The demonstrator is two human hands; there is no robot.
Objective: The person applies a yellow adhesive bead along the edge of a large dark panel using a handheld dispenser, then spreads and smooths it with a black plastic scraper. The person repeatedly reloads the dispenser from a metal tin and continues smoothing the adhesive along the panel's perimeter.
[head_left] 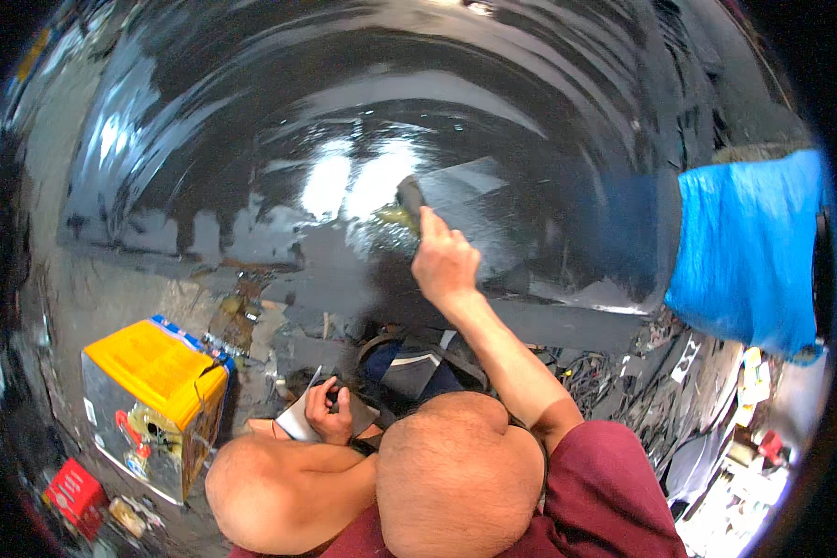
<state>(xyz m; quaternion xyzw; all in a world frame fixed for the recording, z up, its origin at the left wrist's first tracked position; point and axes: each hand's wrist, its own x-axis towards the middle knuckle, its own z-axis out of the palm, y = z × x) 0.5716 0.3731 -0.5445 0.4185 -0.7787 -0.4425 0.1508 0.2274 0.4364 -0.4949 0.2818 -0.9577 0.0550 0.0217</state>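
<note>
A broad black sheet (279, 237) with a wet, glossy face lies in front of me. My right hand (448, 265) reaches over it, closed on a short dark hand tool (410, 192); its exact kind is hard to make out. The tool's tip touches the shiny surface beside a yellowish patch (395, 219). Close to my body, beside my knee, my left hand (330, 414) has curled fingers. A small dark object (333, 395) shows between its finger and thumb, too small to name. Behind that hand is a pale, flat-sided piece (298, 418).
At left stands a worn battery-like box with a yellow top (153, 363), and a red carton (76, 499) sits beyond it. Blue cloth (749, 251) hangs at right. Tangled dark scraps (614, 386) and a dark striped bag-like item (414, 367) lie before my knees.
</note>
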